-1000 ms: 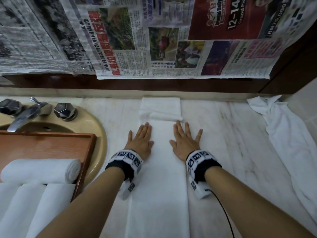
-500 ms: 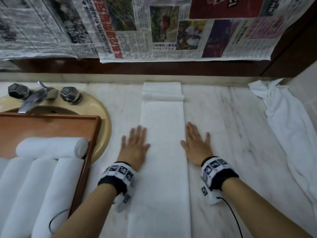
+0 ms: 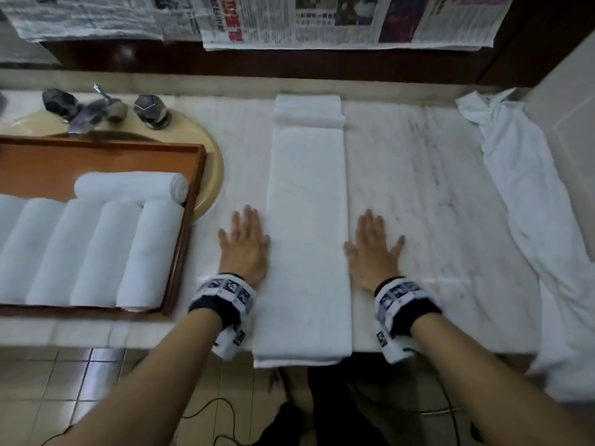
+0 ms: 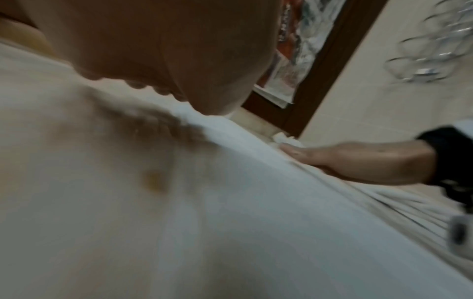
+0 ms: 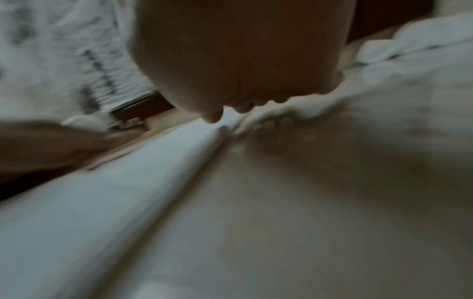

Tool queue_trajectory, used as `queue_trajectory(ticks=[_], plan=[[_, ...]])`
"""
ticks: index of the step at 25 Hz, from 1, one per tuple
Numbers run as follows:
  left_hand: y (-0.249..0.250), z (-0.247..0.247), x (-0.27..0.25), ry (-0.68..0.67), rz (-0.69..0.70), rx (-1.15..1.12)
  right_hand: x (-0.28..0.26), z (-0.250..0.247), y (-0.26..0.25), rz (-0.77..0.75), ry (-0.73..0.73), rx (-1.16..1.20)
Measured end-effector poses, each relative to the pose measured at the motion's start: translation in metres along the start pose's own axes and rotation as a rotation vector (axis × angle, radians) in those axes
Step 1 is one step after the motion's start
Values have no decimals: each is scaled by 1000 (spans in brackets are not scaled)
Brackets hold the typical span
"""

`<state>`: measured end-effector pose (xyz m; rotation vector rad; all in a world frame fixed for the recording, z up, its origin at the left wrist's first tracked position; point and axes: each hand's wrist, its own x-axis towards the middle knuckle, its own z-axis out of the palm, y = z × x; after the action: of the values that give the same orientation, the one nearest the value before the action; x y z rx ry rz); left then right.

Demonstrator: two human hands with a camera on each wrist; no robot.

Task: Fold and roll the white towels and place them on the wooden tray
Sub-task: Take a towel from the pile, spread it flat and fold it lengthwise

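Marble counter [image 3: 418, 188], wide and pale, runs under everything. Newspaper [image 3: 289, 24] hangs along the dark wall behind.

Wooden tray [image 3: 96, 159] sits left, partly over the sink [image 3: 212, 162], taps [image 3: 151, 109] behind it. It carries a row of rolled towels [image 3: 96, 252] side by side, with one more roll [image 3: 132, 186] lying crosswise beyond them.

Loose towel [image 3: 531, 204] crumpled at far right, draped over the counter's edge. Not yet folded.

Folded towel [image 3: 307, 226], the one in hand: a long narrow strip, centre of the counter, running away from me. Far end has a short turned-over flap against the back ledge; near end hangs slightly past the counter edge.

My left hand [image 3: 246, 246] lies flat on the marble just beside the strip's left edge, fingers straight, holding nothing. My right hand [image 3: 373, 249] mirrors it on the right edge, also flat and empty. The wrist views confirm palms down, thumbs alongside the cloth.

Judgement: squaring the strip before rolling. To do it well, I should keep both edges parallel, press out any air, then start the roll from one end with even pressure from both hands, so it stays tight and doesn't cone. The roll should match the width of those on the tray.
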<state>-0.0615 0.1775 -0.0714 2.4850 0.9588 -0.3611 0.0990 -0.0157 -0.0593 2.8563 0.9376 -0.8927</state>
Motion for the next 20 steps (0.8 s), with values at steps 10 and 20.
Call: queue_trajectory(ticks=[10,20], plan=[[-11,15,-44,12,64,15,-41,31,-15,-65,17,22],[30,13,-16,-8,114,-54,-9,19,-30,-106,22,21]])
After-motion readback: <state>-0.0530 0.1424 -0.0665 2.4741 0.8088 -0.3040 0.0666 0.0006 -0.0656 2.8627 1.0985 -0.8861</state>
